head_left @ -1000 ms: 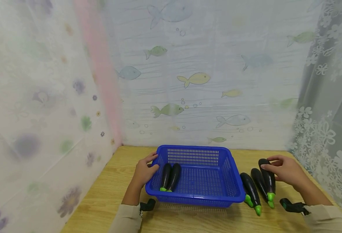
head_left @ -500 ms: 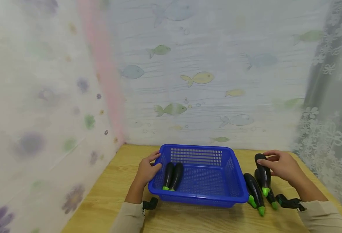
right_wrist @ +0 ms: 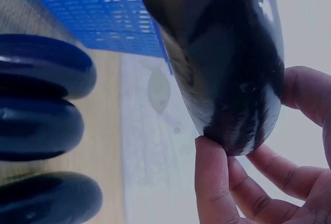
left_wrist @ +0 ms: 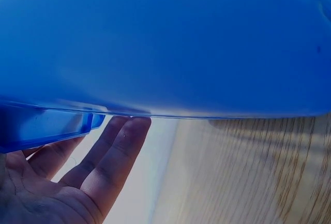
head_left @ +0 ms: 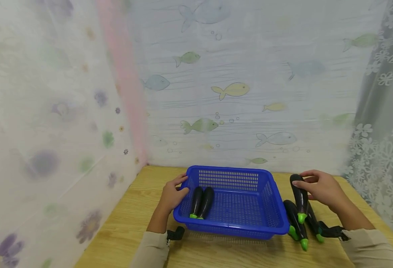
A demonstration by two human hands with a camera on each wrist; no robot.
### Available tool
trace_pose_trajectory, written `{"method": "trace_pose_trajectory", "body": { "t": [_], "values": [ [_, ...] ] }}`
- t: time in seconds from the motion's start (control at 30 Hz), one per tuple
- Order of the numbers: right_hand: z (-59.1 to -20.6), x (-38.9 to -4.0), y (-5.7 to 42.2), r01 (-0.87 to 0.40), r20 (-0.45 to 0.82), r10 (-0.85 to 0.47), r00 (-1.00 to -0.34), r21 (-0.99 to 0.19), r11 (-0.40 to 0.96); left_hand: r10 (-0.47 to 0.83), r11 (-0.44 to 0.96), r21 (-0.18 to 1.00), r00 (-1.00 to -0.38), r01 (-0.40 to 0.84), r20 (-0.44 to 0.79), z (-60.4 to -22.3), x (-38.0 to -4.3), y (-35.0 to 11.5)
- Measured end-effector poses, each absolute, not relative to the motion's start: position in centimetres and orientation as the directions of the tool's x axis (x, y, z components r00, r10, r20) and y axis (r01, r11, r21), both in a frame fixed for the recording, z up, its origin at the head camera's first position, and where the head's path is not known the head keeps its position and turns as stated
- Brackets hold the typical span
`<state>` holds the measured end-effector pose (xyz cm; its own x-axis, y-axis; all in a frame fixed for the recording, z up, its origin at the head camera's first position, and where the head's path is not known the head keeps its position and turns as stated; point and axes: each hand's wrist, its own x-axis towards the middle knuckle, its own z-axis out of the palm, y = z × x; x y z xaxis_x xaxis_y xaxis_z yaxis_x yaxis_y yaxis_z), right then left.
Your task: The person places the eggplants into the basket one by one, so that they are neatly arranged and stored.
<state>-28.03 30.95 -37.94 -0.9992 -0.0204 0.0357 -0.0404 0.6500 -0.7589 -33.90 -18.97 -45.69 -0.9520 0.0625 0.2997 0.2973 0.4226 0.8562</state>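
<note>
Here, at a wood-grained table [head_left: 126, 219], a person in pale sleeves [head_left: 153, 247] holds a glossy dark eggplant [head_left: 299, 197] above the tabletop, just to the right of a blue plastic basket [head_left: 230, 225]. The right hand [head_left: 325, 189] pinches it near its rounded end, thumb on one side and fingers on the other, with the bright green stem end tipped down toward the near edge. The left hand [head_left: 172, 193] is at the basket's left side, thumb and fingers spread apart; seen from the left wrist, the fingers reach out nearly straight, tips touching the blue outer wall, while the thumb is hidden from that angle.

Inside the basket, two more eggplants [head_left: 207, 203] lie side by side against the left, green ends toward the person. Under and around the held one, three others [head_left: 296, 225] rest on the table close to the basket's right wall, partly overlapping from where I stand. A black device [head_left: 175, 233] sits at the left wrist and a matching one [head_left: 330, 230] at the right. Behind the table hangs a pale sheet printed with fish [head_left: 233, 89]; floral fabric [head_left: 56, 141] covers the left side, and white lace flowers [head_left: 374, 160] trim the right.
</note>
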Motion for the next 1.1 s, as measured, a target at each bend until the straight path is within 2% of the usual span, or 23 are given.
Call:
{"method": "trace_pose_trajectory", "body": {
  "t": [1.1],
  "values": [
    [-37.8, -30.8, 24.7, -0.043, 0.01, -0.06, -0.998, -0.825, 0.563, 0.068, 0.449, 0.843, -0.952, 0.296, 0.298, -45.5, -33.9, -19.2]
  ]
}}
